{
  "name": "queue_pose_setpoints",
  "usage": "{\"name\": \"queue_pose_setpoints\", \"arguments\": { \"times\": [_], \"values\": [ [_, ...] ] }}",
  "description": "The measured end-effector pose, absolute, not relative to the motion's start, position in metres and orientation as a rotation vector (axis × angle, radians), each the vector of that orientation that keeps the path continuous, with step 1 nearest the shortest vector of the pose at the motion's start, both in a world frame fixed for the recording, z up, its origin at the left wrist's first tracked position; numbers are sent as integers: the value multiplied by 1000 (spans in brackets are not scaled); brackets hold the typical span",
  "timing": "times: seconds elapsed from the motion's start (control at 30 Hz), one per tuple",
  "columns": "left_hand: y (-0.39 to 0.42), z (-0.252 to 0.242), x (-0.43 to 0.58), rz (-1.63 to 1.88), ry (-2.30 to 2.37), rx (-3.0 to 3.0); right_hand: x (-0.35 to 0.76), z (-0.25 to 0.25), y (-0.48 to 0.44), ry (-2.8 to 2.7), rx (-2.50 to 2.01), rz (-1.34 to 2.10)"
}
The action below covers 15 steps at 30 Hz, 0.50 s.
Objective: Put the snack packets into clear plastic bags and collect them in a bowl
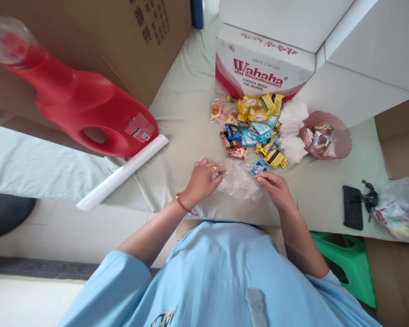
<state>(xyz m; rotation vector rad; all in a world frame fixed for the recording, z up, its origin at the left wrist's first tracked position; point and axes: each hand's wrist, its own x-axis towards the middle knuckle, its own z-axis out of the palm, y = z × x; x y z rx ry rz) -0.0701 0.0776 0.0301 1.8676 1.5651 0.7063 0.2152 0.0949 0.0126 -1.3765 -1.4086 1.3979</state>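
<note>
A crumpled clear plastic bag (240,184) lies on the cloth between my hands. My left hand (204,179), with a ring and a red bracelet, has its curled fingers closed on the bag's left edge. Between thumb and forefinger, my right hand (276,187) pinches a small blue snack packet (258,167) just above the bag's right side. Beyond them is a pile of wrapped snacks: yellow packets (259,113), light blue packets (259,132), a dark blue packet (233,132) and a red-and-white packet (237,152).
White crumpled plastic bags (293,131) sit beside a pink bowl (344,138) holding several wrapped items. A Wahaha carton (262,63) stands behind. Left are a red jug (95,104) and a white roll (122,175); right, a phone (353,207), keys (371,199) and a filled plastic bag (400,209).
</note>
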Motion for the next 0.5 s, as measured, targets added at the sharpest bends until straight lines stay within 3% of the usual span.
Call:
{"name": "queue_pose_setpoints", "arguments": {
  "times": [0.27, 0.5],
  "values": [
    [-3, 46, -135, 643, 1060, 2296, 221, -3, 107, -1050, -1448, 1523],
    [-58, 30, -147, 287, 1133, 2430, 202, -8, 129, -1137, -1462, 1560]
  ]
}}
